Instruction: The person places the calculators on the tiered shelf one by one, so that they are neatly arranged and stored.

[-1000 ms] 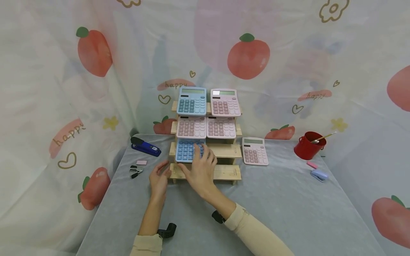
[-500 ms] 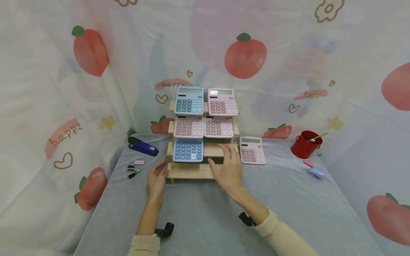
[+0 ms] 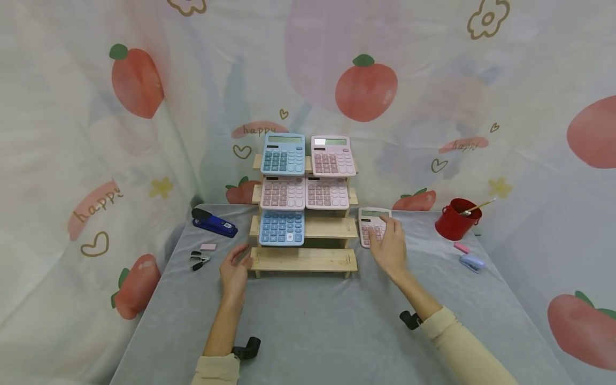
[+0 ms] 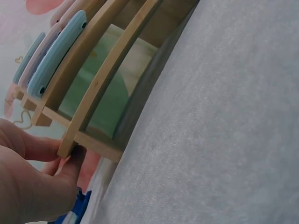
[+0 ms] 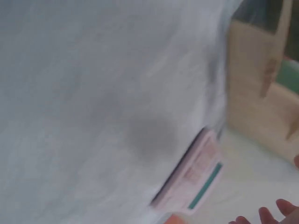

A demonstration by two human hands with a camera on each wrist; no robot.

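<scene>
A stepped wooden rack (image 3: pixel 303 260) stands on the grey cloth. My left hand (image 3: pixel 233 275) pinches the left end of its lowest slat (image 4: pixel 105 77) between thumb and fingers, as the left wrist view shows. To the rack's right a pink calculator (image 3: pixel 367 220) lies on the table. My right hand (image 3: pixel 392 252) is over its right side with fingers spread, holding nothing; they cover part of the keys. On the rack, a light blue calculator (image 3: pixel 283 155) and a pink one (image 3: pixel 333 156) take the top step, two pink ones (image 3: pixel 283 193) the second, and a blue one (image 3: pixel 281 229) the third step's left half.
At the left lie a blue stapler (image 3: pixel 214 223), a pink eraser (image 3: pixel 208 247) and a black-handled metal clip (image 3: pixel 198 260). To the right are a red bucket (image 3: pixel 454 220) with a pencil, a pink block (image 3: pixel 461 248) and a small light blue stapler (image 3: pixel 471 263). A printed curtain hangs behind.
My right hand has left the blue calculator on the third step and moved right, over the pink calculator on the table. The left hand has stayed at the rack.
</scene>
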